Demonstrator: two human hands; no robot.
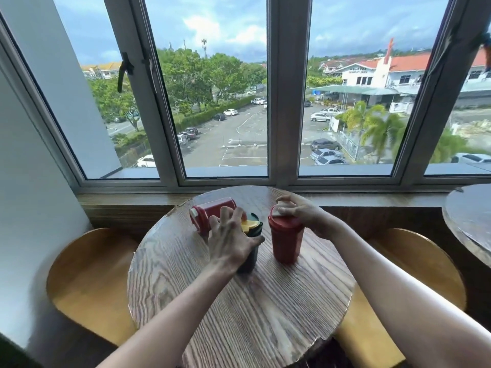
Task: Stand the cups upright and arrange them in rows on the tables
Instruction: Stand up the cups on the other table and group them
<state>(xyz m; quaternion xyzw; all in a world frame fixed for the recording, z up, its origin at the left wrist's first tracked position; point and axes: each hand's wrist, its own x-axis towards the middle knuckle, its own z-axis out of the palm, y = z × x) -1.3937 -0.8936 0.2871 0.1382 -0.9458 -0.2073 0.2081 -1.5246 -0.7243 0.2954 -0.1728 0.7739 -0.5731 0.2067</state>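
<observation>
Three lidded cups are on the round wooden table (239,309). A dark green cup (252,257) with a yellow lid tab stands upright at the centre, and my left hand (229,240) grips its side from the left. To its right a red cup (287,241) stands upright; my right hand (299,209) rests on its lid, fingers curled over the white tab. Another red cup (212,212) lies on its side behind my left hand, its lid pointing left.
Two rounded wooden seats (87,282) (422,272) flank the table. A second round table (470,221) shows at the right edge. A wooden sill and large windows run along the back, and a white wall stands to the left.
</observation>
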